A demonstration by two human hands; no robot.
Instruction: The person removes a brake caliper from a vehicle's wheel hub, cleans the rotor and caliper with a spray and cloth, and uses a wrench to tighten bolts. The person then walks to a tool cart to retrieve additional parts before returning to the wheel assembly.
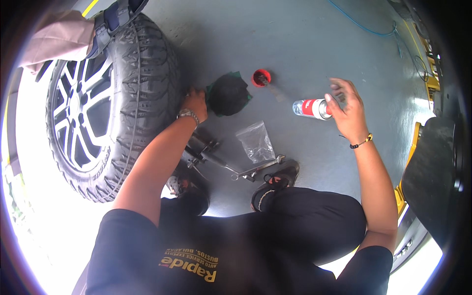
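My left hand (195,103), with a watch at the wrist, is low between the tread of a large tyre (147,88) and a dark bundle with green edges (228,94). Its fingers are partly hidden, and what they touch is unclear. To the right, the fingers of my right hand (350,108) are spread apart. The thumb is at the top of a red, white and blue spray can (310,107), by its red nozzle end. Between the bundle and the can sits a small red cup (261,77) with a brush (275,91) leaning out of it.
A clear plastic bag (255,141) lies near my feet beside a combination wrench (260,167) and other metal tools. Another person's sleeved arm (64,37) reaches over the tyre. A blue hose (361,30) runs along the floor at the far right, near yellow metal parts (432,81).
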